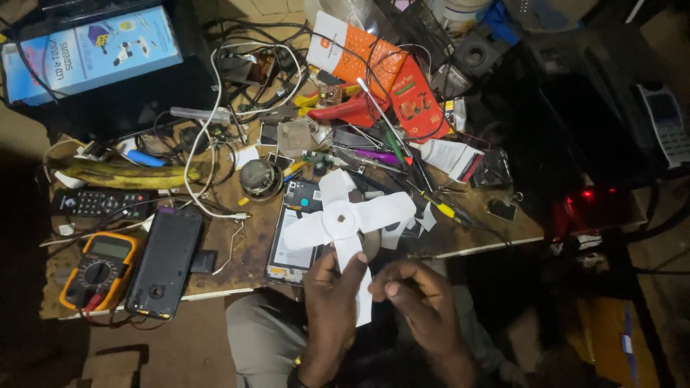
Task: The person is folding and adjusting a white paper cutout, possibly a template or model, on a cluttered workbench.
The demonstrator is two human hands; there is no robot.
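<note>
Held nearest of all: left hand [332, 293], fingers clamped on the near blade of a white four-bladed fan [348, 219], raised above the table's near edge. Just right, right hand [419, 294], fingers curled together (contents, if any, hidden). Beneath the fan, an opened phone [293, 237]; farther left, a black phone back [165, 261] and yellow multimeter [99, 269] on the cluttered wooden table [251, 255].

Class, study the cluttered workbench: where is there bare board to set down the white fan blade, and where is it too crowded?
Bare board shows between the black phone and the opened phone, crossed by a thin white cable. Another strip lies at the right front edge. The middle and back are crowded. The left hand holds the fan blade.
</note>
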